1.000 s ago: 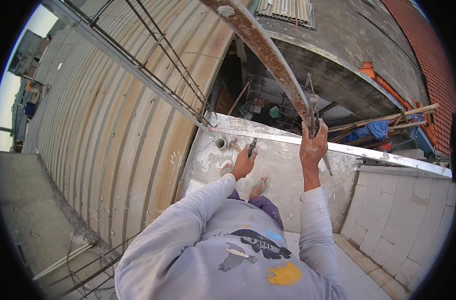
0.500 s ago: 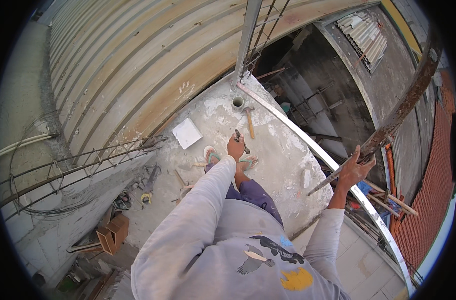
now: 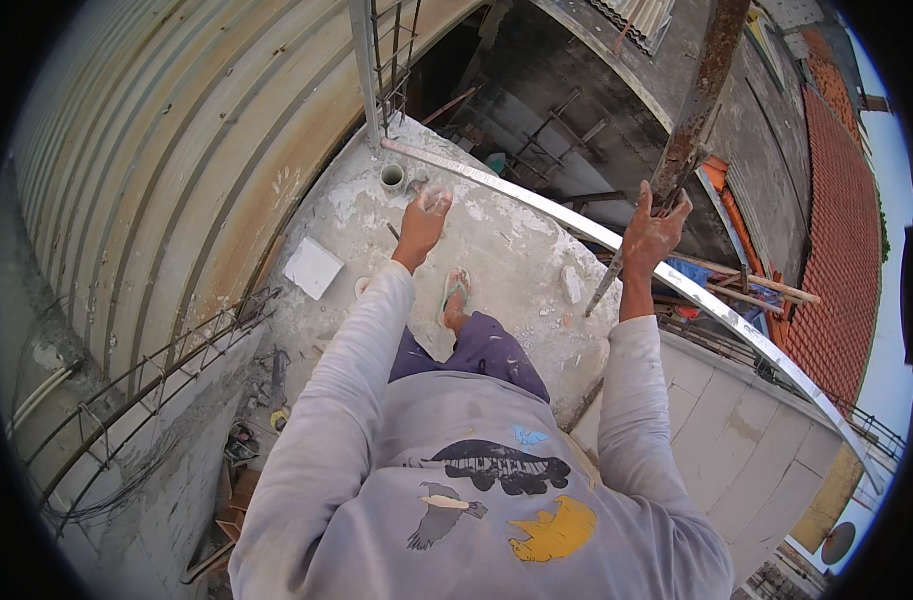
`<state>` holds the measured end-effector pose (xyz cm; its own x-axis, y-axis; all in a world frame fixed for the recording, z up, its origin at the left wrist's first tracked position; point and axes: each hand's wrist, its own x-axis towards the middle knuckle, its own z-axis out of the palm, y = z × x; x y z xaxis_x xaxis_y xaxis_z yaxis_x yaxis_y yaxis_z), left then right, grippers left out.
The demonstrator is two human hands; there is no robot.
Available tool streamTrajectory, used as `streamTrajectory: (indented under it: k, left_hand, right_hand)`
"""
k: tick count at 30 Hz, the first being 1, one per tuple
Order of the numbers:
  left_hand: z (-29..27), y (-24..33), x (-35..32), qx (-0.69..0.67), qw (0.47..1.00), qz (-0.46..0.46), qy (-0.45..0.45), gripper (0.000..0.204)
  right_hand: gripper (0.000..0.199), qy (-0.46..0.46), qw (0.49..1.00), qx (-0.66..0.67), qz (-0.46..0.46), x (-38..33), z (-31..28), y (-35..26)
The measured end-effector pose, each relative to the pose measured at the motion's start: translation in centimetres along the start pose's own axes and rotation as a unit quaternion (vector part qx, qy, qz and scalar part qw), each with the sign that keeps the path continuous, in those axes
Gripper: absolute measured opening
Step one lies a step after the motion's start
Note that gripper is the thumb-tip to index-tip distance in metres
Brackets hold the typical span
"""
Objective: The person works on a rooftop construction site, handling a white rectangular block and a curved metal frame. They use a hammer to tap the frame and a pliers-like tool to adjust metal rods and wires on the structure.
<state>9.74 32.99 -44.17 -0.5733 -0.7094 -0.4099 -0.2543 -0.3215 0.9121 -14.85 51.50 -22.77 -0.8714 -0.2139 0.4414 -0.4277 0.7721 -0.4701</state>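
In my right hand (image 3: 652,235) is a long rusty metal pole (image 3: 692,125), held upright and tilted. Its narrow lower end reaches the concrete slab. A long pale straight bar (image 3: 546,205) passes just behind that hand and crosses the slab's edge. My left hand (image 3: 421,232) is stretched forward over the slab, fingers curled and somewhat blurred. From its left side sticks the dark end of a metal hand tool (image 3: 392,231); the rest is hidden by the hand. Close ahead of it stands a grey pipe opening (image 3: 392,178). The hammer is hidden around the left hand.
A white square block (image 3: 314,268) lies on the slab (image 3: 516,270), left of my sandalled foot (image 3: 456,290). Corrugated roofing (image 3: 206,150) rises on the left. Rebar cages (image 3: 161,385) stick out at the lower left. Beyond the pale bar, the slab drops into a dark opening (image 3: 506,90).
My view has swung right. My left hand has moved forward with the dark tool, over the area of the hammer. The pole now leans less to the right, still in my right hand.
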Motion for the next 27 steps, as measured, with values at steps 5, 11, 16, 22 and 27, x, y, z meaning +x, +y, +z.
streamTrajectory:
  k: [5,11,16,22,27]
  left_hand:
    - [-9.2,8.0,-1.4,0.033,0.992,0.076,0.091,0.045]
    - [-17.5,6.0,-10.1,-0.005,0.975,-0.004,0.224,0.043]
    - [-20.3,2.7,-19.1,-0.105,0.935,-0.034,0.337,0.041]
    - [-25.1,1.4,-27.1,-0.136,0.877,0.031,0.460,0.036]
    - [-28.4,12.6,-29.4,0.003,0.805,0.217,0.552,0.029]
  right_hand:
    - [0.060,-0.013,0.998,0.056,0.027,-0.9,-0.3,-1.5]
    - [0.059,-0.002,0.997,0.068,0.026,-0.7,-0.1,0.3]
    - [0.057,-0.002,0.999,0.037,0.012,0.7,1.0,0.9]
    - [0.061,-0.003,0.998,0.034,-0.043,0.6,1.4,-1.7]
    - [0.071,-0.018,1.000,-0.020,-0.007,0.3,2.5,3.8]
